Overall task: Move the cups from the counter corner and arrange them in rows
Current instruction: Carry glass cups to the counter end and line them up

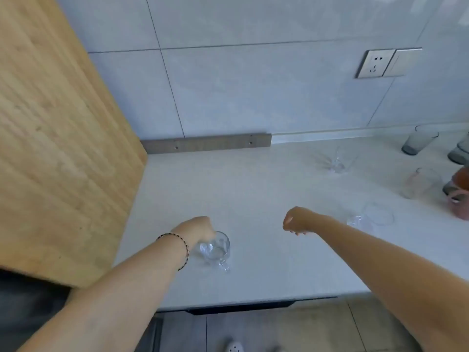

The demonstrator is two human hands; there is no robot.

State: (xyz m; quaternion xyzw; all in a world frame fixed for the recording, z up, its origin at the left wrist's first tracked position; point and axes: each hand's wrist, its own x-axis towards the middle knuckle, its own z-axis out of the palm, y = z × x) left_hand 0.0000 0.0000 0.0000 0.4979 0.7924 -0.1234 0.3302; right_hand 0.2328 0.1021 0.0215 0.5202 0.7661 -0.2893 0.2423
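Note:
A clear glass mug (215,248) with a handle stands on the pale counter (253,189) near its front left. My left hand (196,229) grips the mug's rim from above. My right hand (298,221) hovers over the counter with curled fingers and holds nothing. To its right stands another clear glass cup (375,217). A clear glass (338,161) stands farther back. At the right edge are a grey glass (418,141), a pinkish glass (418,182) and a pink mug (459,204), with more cups partly cut off.
A tall wooden cabinet side (58,138) bounds the counter on the left. The tiled wall (253,85) behind carries a socket plate (380,63). The counter's front edge (253,301) runs above a dark drawer gap and floor tiles.

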